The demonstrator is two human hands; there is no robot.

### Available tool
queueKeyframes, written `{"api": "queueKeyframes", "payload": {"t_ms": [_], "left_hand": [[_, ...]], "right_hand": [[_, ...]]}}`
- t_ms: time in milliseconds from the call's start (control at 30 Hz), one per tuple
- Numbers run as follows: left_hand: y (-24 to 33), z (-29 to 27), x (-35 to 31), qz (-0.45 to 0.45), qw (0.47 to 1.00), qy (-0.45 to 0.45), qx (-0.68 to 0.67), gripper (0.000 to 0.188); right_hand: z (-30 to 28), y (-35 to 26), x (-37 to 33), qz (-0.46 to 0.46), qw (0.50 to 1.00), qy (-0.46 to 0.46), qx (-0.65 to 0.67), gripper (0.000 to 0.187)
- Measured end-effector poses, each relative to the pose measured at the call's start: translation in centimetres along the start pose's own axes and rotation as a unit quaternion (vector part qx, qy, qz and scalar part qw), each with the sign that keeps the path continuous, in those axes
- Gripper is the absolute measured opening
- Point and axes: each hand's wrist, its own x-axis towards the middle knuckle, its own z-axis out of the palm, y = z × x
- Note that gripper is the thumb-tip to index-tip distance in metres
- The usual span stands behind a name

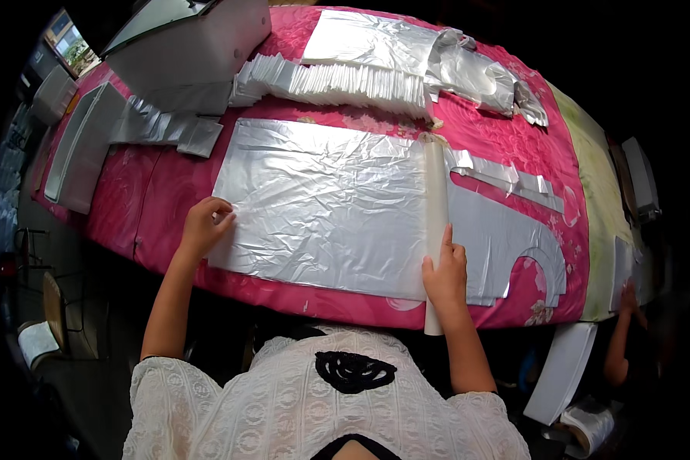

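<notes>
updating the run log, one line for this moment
left hand: at left edge of silver sheet | right hand: on pale bar | bar: along sheet's right side

A pink, flower-patterned cloth [157, 199] covers the table [272, 294], with a pale green covering [604, 222] at frame right. On the cloth lie a silvery plastic sheet [322, 207] at centre, folded packets [337, 84] in a row at upper centre, more silvery sheeting [372, 38] above them, a white bin [184, 50] at upper left and an open box [101, 165] at left.
</notes>
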Motion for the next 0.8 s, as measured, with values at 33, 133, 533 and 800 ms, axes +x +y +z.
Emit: {"api": "queueKeyframes", "payload": {"t_ms": [33,133,533,800], "left_hand": [[-0.2,0.3,-0.4,-0.033,0.999,0.036,0.011,0.014],[0.2,-2.0,-0.7,0.07,0.976,0.174,0.113,0.015],[4.8,8.9,0.7,0.084,0.975,-0.033,0.203,0.077],[4.9,6.0,-1.9,0.111,0.981,0.006,0.162,0.064]], "right_hand": [[-0.6,0.4,0.0,-0.001,1.0,-0.001,-0.003,0.077],[0.7,-0.2,0.0,-0.012,1.0,0.008,0.009,0.077],[0.7,-0.2,-0.1,-0.026,0.999,0.008,0.016,0.078],[-1.1,9.3,3.2,-0.06,0.986,0.135,0.08,0.049]]}}
